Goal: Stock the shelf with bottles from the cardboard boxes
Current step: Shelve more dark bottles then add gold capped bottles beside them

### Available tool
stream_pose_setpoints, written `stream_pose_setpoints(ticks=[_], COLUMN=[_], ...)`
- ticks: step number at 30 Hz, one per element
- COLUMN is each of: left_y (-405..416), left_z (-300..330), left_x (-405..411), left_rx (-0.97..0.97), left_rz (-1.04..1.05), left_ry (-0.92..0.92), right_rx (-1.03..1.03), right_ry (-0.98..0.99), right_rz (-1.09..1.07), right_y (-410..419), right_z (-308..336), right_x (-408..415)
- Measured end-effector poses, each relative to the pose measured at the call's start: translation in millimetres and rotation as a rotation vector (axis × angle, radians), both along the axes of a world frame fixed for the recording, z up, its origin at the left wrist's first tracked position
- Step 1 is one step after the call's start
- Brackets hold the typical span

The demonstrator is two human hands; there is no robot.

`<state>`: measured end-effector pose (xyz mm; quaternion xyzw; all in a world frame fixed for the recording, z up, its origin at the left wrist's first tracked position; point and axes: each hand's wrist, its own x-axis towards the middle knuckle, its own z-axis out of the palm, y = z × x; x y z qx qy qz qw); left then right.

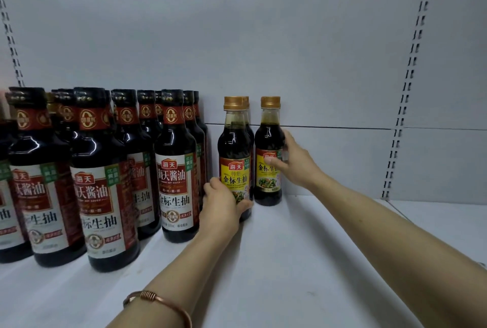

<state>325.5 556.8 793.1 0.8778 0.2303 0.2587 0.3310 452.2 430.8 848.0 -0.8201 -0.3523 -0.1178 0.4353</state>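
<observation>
Reaching far across the white shelf with both forearms stretched out, bare to the elbow. Left hand curled round the lower body of the front small bottle, thumb across the yellow label, fingers hidden behind. Right hand wrapped on the right small bottle from its right side, thumb pressed on the label, fingertips round the shoulder. Both bottles upright on the shelf near the back panel, just beside each other; clear plastic, dark sauce, ribbed gold caps, glossy highlights. Another gold cap just visible behind the front one. Left of these, rows of tall bottles: dark, glossy, black-capped, red-and-white labels. Thin copper-toned bangle with coiled wire on the left forearm. Slotted metal uprights on the matte panel.
</observation>
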Motion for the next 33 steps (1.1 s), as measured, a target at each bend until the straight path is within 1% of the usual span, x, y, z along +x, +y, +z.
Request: stream_pose_setpoints(ticks=[6, 9, 13, 15, 18, 23, 26, 29, 33], left_y=[-1, -1, -6, -11, -20, -25, -19, -8, 21], left_z=[1, 3, 6, 7, 9, 10, 9, 8, 1], left_x=[-2, -11, -35, -54, -94, -164, -200, -235, -311], left_rx=[-0.020, -0.090, -0.060, -0.005, 0.067, 0.132, 0.121, 0.150, 0.096], left_rz=[-0.030, -0.093, -0.136, -0.143, -0.132, -0.034, 0.021, 0.045, 0.085], left_ry=[0.003, -0.005, -0.051, -0.085, -0.140, -0.245, -0.261, -0.289, -0.261], right_rx=[-0.048, -0.014, -0.019, -0.049, -0.012, -0.003, -0.004, -0.031, -0.094], right_ry=[0.026, -0.009, -0.109, -0.142, -0.179, -0.149, -0.121, -0.108, -0.097], right_rz=[-0.154, -0.139, -0.084, -0.006, 0.148, 0.401, 0.507, 0.565, 0.660], right_y=[-2, -15, -37, -43, -48, -43, -32, -19, 23], right_z=[1, 7, 17, 18, 16, 14, 14, 18, 23], right_x=[-19, -39, -64, -79, -109, -171, -212, -246, -305])
